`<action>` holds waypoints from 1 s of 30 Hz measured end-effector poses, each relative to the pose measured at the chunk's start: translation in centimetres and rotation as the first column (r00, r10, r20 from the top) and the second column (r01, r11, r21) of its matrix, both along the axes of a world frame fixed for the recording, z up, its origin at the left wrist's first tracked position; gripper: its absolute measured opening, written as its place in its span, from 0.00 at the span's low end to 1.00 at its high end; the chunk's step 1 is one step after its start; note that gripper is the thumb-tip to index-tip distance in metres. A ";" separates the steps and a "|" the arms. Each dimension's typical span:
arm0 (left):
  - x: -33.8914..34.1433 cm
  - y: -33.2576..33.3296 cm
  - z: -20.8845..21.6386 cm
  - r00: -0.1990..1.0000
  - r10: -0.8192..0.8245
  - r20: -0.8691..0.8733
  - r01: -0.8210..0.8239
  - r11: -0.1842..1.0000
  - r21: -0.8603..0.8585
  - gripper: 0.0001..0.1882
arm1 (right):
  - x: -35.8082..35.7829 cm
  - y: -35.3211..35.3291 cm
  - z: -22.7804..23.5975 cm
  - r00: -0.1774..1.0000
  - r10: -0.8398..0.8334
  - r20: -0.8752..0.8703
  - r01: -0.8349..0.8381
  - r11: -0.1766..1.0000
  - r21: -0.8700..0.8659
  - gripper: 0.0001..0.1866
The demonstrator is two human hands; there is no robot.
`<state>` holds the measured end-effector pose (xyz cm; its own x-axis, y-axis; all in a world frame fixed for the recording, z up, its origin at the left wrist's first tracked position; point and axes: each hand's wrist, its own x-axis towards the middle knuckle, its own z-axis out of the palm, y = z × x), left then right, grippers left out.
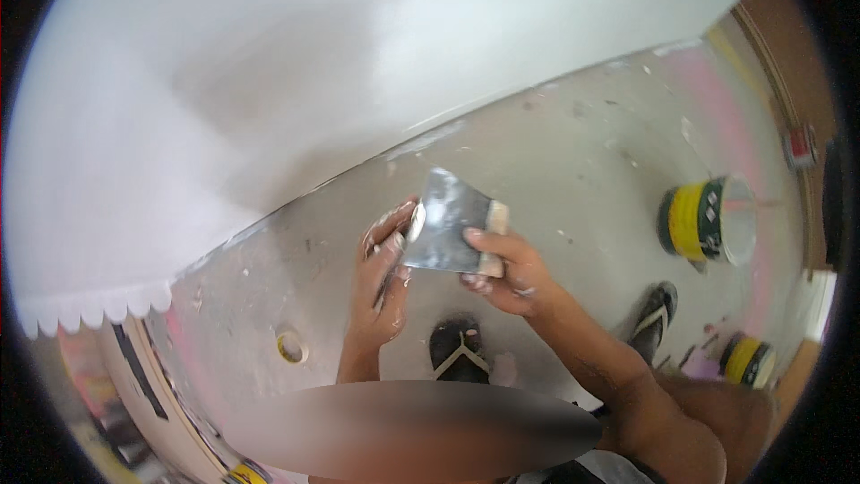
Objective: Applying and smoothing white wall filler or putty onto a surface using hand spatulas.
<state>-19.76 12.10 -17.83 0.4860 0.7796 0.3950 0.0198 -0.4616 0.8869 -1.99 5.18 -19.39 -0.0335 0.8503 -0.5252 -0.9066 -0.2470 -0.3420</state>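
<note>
A wide scraper (448, 224) with a shiny metal blade and a pale handle strip is in my right hand (511, 273), thumb on top of it and fingers beneath. White smears, like filler, mark the blade and my fingers. At the blade's left edge is my left hand (378, 278), its fingers and thumb curled in and streaked white. A small white patch (417, 221) shows between those fingers and the blade; whether it is filler or part of another tool, I cannot tell.
A white wall (296, 54) rises ahead from the stained grey floor (573, 152). On the right stand a yellow and green bucket (699, 220) and a smaller yellow and black can (748, 360). A tape roll (291, 347) lies on the left. My sandalled foot (460, 350) is below.
</note>
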 end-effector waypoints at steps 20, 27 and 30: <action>-0.8 -0.7 -8.7 0.927 -0.200 -0.318 0.193 0.980 -0.051 0.17 | 29.5 9.2 -15.3 0.466 -0.615 0.636 0.620 0.740 0.261 0.17; -1.3 0.1 -9.7 0.925 -0.208 -0.319 0.195 0.978 -0.071 0.13 | 30.8 13.4 -19.4 -0.087 -0.367 0.926 0.649 0.684 0.332 0.17; -1.4 0.4 -9.1 0.931 -0.199 -0.306 0.195 0.980 -0.044 0.14 | 25.8 14.5 -19.3 -0.079 -0.317 0.945 0.661 0.693 0.287 0.20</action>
<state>-21.19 12.50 -26.88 0.7262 0.6600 0.1926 0.2019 -0.4725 0.8579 23.79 19.64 -38.70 0.9566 0.2601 0.1314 0.1634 -0.1056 -0.9809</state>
